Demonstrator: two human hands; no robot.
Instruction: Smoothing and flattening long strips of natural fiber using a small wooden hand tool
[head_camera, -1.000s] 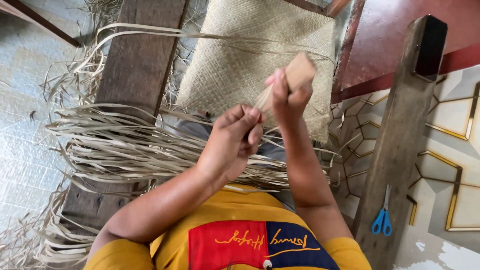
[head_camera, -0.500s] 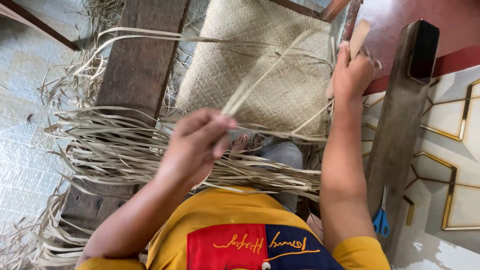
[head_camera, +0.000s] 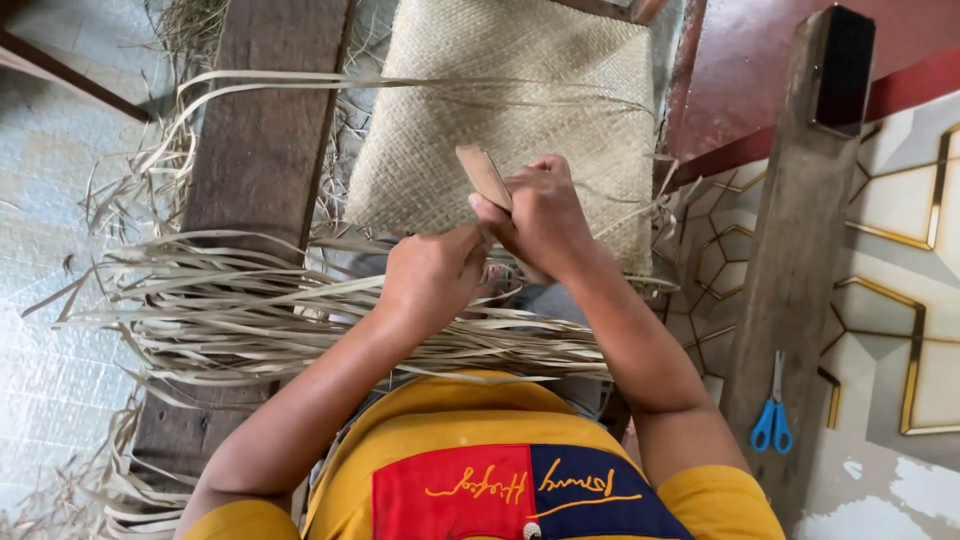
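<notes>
Along the left edge of the woven mat (head_camera: 560, 70), loose dry straw strips (head_camera: 250, 320) fan out across a dark wooden plank (head_camera: 265, 150), their long axis running left to right toward the person's lap. At the mat's near edge, the left hand (head_camera: 432, 277) is closed in a loose fist over the strip ends just beside the weave; exactly which strip it pinches cannot be told. Touching it on the right, the right hand (head_camera: 540, 215) is clenched around a flat wooden stick (head_camera: 484, 176), whose free end tilts up and to the left, over the mat. Both hands meet at the same spot, the stick lying above and between them, the right hand being the one that carries it. One long strip (head_camera: 400, 82) arcs from the plank across the top of the mat. Farther right, a wooden beam (head_camera: 800, 230) stands over patterned floor tiles, with blue-handled scissors (head_camera: 773, 420) lying against its near end.
</notes>
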